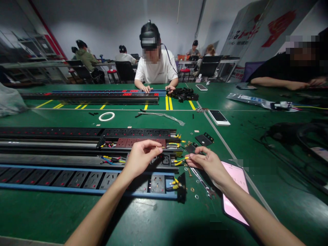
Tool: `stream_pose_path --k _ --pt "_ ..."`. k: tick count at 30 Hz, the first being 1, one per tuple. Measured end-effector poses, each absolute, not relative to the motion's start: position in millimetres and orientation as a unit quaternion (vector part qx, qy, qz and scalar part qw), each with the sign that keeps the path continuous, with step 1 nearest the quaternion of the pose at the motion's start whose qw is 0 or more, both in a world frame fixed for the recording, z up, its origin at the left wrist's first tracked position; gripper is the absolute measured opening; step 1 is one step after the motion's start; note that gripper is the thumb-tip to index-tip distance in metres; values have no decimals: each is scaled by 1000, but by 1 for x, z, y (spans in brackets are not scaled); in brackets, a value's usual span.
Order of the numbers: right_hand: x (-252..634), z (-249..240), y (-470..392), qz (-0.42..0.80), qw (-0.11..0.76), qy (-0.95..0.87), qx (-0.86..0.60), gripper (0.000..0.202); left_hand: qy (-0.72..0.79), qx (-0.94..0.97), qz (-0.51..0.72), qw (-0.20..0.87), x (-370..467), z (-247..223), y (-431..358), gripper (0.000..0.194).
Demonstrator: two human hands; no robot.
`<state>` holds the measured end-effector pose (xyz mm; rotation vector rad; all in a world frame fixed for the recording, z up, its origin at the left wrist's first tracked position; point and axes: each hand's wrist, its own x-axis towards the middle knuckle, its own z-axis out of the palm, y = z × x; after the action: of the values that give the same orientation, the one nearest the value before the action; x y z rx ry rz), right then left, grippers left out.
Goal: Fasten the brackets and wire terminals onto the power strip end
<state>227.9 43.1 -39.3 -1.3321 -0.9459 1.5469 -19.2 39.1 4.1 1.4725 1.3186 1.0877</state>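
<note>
Several long socket strips lie side by side on the green table. Above their right part is my left hand [143, 155], thumb and forefinger pinched on a small brass-coloured screw [159, 147]. My right hand [205, 160] pinches the end of a yellow-green wire [182, 159] that comes out of a black strip [147, 162]. Nearest me lies a blue strip [89, 193] with black sockets and a black end cap [181, 188]. Another strip has dark red sockets [125, 142].
Washers, a wrench [202, 182] and black brackets [204, 139] lie around my right hand. A pink-screened phone [237, 194] is under my right forearm. Farther back are a white ring [106, 117], a white phone [219, 117] and a person [156, 68] handling strips.
</note>
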Motion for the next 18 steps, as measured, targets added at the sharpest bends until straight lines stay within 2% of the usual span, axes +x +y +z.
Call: stream_pose_path --k 4,8,13,16,18 --pt "233 -28 46 577 363 -528 -506 42 529 590 434 429 -19 4 39 25" --pt "241 -13 52 388 242 -754 -473 22 531 593 432 424 -20 4 39 26" --pt "242 -2 61 117 129 -895 -411 25 530 593 432 424 -19 5 40 25" --pt "234 3 62 51 78 -897 -433 25 529 595 427 428 -18 6 39 25" --pt "229 5 63 61 63 -875 -476 25 527 600 418 432 -18 6 38 25"
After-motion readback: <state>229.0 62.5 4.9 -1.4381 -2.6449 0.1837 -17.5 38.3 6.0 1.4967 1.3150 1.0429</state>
